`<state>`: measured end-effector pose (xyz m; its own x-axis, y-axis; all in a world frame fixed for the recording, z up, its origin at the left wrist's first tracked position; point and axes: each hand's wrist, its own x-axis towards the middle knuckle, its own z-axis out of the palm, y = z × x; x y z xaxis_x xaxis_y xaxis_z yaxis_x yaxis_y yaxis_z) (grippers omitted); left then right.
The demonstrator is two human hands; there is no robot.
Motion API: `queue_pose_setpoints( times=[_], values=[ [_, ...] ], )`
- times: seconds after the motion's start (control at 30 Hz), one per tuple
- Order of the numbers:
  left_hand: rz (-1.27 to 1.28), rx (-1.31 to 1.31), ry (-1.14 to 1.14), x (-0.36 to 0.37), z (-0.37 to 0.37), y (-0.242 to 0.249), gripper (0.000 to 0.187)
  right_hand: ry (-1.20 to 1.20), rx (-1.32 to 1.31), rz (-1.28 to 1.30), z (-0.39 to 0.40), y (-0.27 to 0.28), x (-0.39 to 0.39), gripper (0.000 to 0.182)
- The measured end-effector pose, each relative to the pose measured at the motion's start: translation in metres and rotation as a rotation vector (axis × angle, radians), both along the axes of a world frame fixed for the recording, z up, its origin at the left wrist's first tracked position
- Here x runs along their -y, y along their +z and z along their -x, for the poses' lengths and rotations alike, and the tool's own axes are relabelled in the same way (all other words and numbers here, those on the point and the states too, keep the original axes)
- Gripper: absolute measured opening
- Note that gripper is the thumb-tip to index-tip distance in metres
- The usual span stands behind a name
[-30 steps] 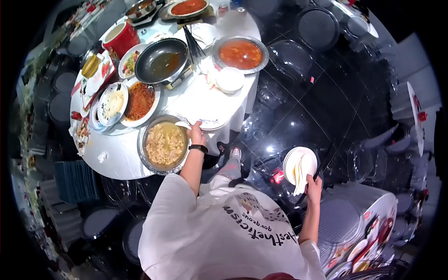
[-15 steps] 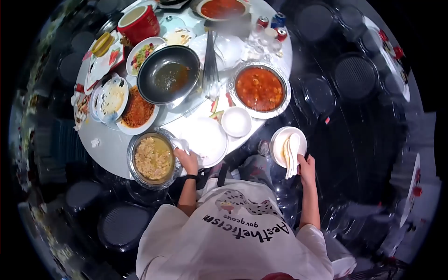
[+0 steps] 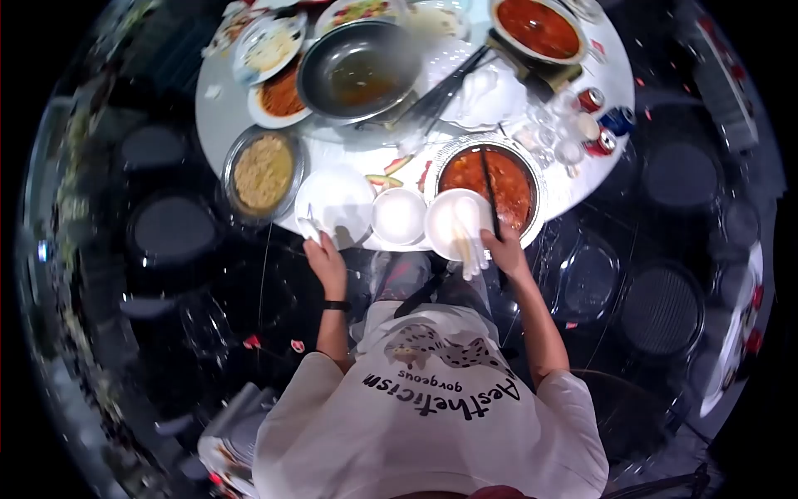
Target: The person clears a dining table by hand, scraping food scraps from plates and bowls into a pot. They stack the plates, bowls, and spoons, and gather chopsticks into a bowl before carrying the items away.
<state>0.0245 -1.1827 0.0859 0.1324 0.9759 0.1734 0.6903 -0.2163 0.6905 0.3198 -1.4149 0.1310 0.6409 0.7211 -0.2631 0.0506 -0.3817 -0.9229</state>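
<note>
My right hand (image 3: 505, 251) grips the rim of a white bowl (image 3: 439, 218) with several white soup spoons (image 3: 467, 241) in it, their handles hanging over the near edge. The bowl overlaps the pan of red stew (image 3: 492, 176). A dark chopstick-like stick (image 3: 488, 179) runs across the stew down to this hand. My left hand (image 3: 327, 259) is closed on a small white tissue-like piece (image 3: 308, 223), right at the near rim of a white plate (image 3: 337, 200). Between the hands stands a small white bowl (image 3: 397, 216).
Left of the plate stands a pan of pale food in broth (image 3: 263, 173). Farther back are a dark wok (image 3: 359, 71), a pot of red soup (image 3: 536, 29) and dirty plates (image 3: 268, 48). Cans (image 3: 600, 141) and clear cups stand at right. Dark stools (image 3: 173, 237) surround the table.
The view has shifted. My right hand has brought the bowl of spoons from beside the table to over the stew pan's edge. My left hand has moved away from the pale food pan.
</note>
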Motion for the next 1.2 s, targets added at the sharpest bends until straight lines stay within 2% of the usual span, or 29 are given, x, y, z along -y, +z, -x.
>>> queue_pose_setpoints(
  times=[0.13, 0.3, 0.33, 0.43, 0.5, 0.53, 0.57, 0.67, 0.77, 0.83, 0.93, 1.0, 1.1, 1.2],
  values=[
    [0.107, -0.006, 0.078, 0.049, -0.010, 0.014, 0.034, 0.261, 0.028, 0.005, 0.002, -0.030, -0.069, 0.034],
    [0.244, 0.003, 0.131, 0.058, -0.011, 0.027, 0.040, 0.380, 0.085, 0.167, 0.017, -0.025, -0.123, 0.035],
    [0.225, 0.003, 0.119, 0.055, -0.006, 0.025, 0.037, 0.394, 0.211, 0.114, 0.019, -0.036, -0.127, 0.034],
    [0.193, 0.028, 0.091, 0.045, -0.004, 0.031, 0.027, 0.453, 0.234, 0.163, 0.021, -0.035, -0.129, 0.048],
    [0.268, 0.109, 0.047, 0.036, -0.007, 0.036, 0.022, 0.439, 0.222, 0.209, 0.021, -0.034, -0.126, 0.056],
    [0.349, 0.175, 0.038, 0.028, -0.016, 0.041, 0.022, 0.395, 0.232, 0.301, 0.022, -0.016, -0.127, 0.055],
    [0.430, 0.237, 0.026, 0.019, -0.026, 0.046, 0.023, 0.408, 0.083, 0.428, 0.018, 0.003, -0.130, 0.062],
    [0.415, 0.303, -0.197, -0.010, -0.080, 0.077, 0.020, 0.259, 0.033, 0.144, 0.013, -0.028, -0.111, 0.064],
    [0.296, 0.216, -0.494, -0.040, -0.170, 0.090, 0.020, 0.017, 0.049, -0.061, 0.007, -0.020, -0.085, 0.048],
    [0.134, 0.129, -0.618, -0.053, -0.247, 0.080, 0.018, -0.061, -0.082, 0.012, -0.008, 0.008, -0.065, 0.038],
    [-0.066, 0.033, -0.659, -0.061, -0.355, 0.048, 0.017, -0.272, -0.196, -0.020, -0.019, 0.027, -0.032, 0.026],
    [0.028, -0.011, -0.656, -0.061, -0.394, 0.035, 0.019, -0.421, -0.186, -0.024, -0.020, 0.032, -0.014, 0.024],
    [0.109, 0.007, -0.591, -0.059, -0.422, 0.013, 0.024, -0.577, -0.324, -0.010, -0.020, 0.035, 0.010, 0.018],
    [-0.013, -0.137, -0.589, -0.054, -0.429, 0.011, 0.027, -0.643, -0.400, -0.035, -0.020, 0.032, 0.018, 0.014]
  ],
)
